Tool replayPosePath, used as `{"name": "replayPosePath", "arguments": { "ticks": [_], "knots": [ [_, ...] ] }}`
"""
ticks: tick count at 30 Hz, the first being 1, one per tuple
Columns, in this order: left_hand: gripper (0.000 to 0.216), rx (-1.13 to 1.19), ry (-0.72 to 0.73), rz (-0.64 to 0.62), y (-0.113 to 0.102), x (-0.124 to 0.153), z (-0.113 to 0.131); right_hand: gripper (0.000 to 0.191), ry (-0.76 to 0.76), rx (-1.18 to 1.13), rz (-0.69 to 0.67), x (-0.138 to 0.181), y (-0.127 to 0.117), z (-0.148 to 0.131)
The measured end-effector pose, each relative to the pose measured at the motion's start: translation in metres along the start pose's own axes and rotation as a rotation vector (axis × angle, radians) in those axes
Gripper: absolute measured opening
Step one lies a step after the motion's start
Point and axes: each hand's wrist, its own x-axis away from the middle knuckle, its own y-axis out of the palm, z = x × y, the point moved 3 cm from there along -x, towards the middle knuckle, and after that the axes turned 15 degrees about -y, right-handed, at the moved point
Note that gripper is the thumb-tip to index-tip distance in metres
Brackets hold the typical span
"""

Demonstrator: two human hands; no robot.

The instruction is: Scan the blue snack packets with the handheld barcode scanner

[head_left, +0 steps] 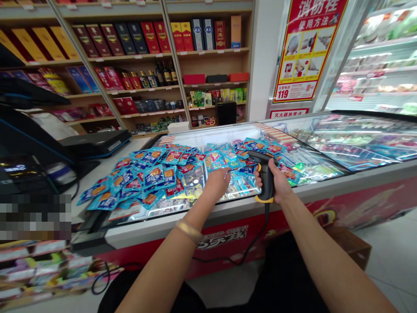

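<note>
My right hand (pixel 280 182) is wrapped round the grip of a black and yellow barcode scanner (pixel 267 178), its head pointing left over the glass. A cable runs down from the scanner's base. To its left, my left hand (pixel 217 183) is closed at the lower edge of a light-blue snack packet (pixel 215 160) with red and yellow print; the fingertips are partly hidden. A large heap of blue snack packets (pixel 153 174) lies left of my left hand on the glass top. More packets (pixel 257 145) lie behind the scanner.
The packets rest on a chest freezer (pixel 325 184) with a sliding glass lid. At the left stand a checkout machine (pixel 29 130) and a flat black device (pixel 94 141). Shelves (pixel 140 56) of boxes and bottles line the back. A wooden stool (pixel 353 245) stands low at the right.
</note>
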Motion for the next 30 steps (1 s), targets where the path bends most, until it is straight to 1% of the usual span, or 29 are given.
{"name": "replayPosePath", "arguments": {
  "ticks": [3,6,11,16,23,27,30],
  "knots": [
    [0.033,0.201,-0.148,0.078,-0.001,-0.002,-0.014,0.041,0.018,0.007,-0.027,0.002,0.002,0.0],
    [0.033,0.308,-0.227,0.086,0.001,-0.004,-0.019,0.038,0.05,0.016,-0.071,0.005,0.005,0.0],
    [0.03,0.349,-0.225,0.056,0.003,-0.007,-0.019,0.035,0.076,0.048,-0.098,0.007,0.007,0.0],
    [0.03,0.356,-0.213,0.061,0.004,-0.006,-0.019,0.035,0.092,0.059,-0.128,0.007,0.007,0.0],
    [0.029,0.342,-0.198,0.068,0.002,-0.006,-0.02,0.037,0.105,0.069,-0.122,0.007,0.006,0.0],
    [0.032,0.347,-0.216,0.052,0.004,-0.007,-0.02,0.036,0.106,0.057,-0.114,0.006,0.005,-0.001],
    [0.031,0.399,-0.23,0.088,0.003,-0.004,-0.019,0.035,0.101,0.051,-0.104,0.006,0.006,-0.001]
  ]
}}
